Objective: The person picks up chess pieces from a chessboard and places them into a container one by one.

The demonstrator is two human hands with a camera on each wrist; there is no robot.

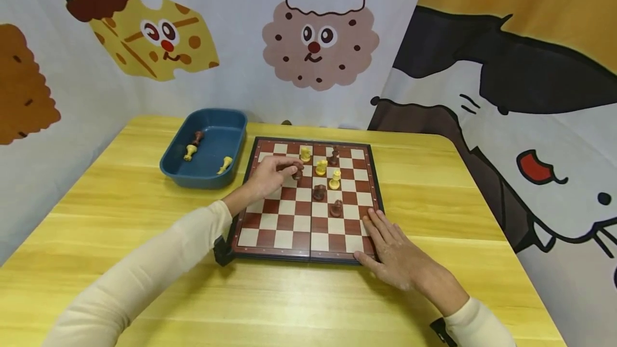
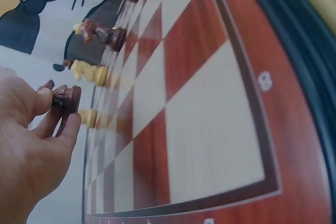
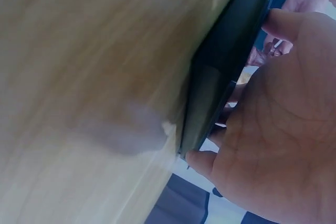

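Note:
My left hand (image 1: 271, 176) reaches over the left half of a folding chessboard (image 1: 283, 239) and pinches a dark brown chess piece (image 2: 67, 98) between thumb and fingers. Part of that piece is hidden by the fingertips. Close by stand a pale yellow knight (image 1: 321, 167), another yellow piece (image 1: 305, 154) and a taller yellow piece (image 1: 335, 180). Dark brown pieces stand at the back (image 1: 333, 155), near the middle fold (image 1: 319, 193) and closer to me (image 1: 337, 208). With fingers extended, my right hand (image 1: 397, 253) rests on the board's front right corner.
A blue plastic tray (image 1: 204, 180) sits left of the board, with a brown piece (image 1: 198, 137) and yellow pieces (image 1: 190, 152) lying inside. The wooden table (image 1: 434, 186) runs back to a cartoon-printed curtain (image 1: 231, 95).

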